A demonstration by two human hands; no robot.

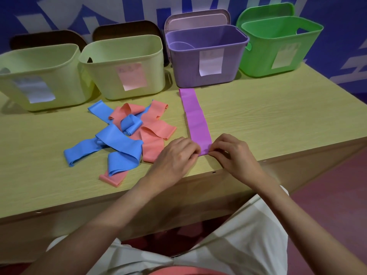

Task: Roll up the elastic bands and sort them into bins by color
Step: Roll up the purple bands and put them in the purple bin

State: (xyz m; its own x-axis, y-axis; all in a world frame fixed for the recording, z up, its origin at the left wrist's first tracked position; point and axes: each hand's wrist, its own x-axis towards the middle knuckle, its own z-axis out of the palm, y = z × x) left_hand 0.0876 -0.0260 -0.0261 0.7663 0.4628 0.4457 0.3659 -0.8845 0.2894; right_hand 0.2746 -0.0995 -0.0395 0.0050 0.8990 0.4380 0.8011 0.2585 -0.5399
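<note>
A purple elastic band [193, 118] lies flat and straight on the wooden table [278, 120], running from the purple bin [206, 56] toward me. My left hand [176, 155] and my right hand [232, 153] pinch its near end from either side. A tangled heap of blue bands [117, 141] and pink bands [153, 139] lies to the left of it. One blue band in the heap is loosely rolled [131, 124].
Along the back stand two pale yellow bins [39, 76] [127, 66], the purple bin with something purple inside, and a green bin [278, 46]. Each carries a paper label. The table's front edge runs just below my hands.
</note>
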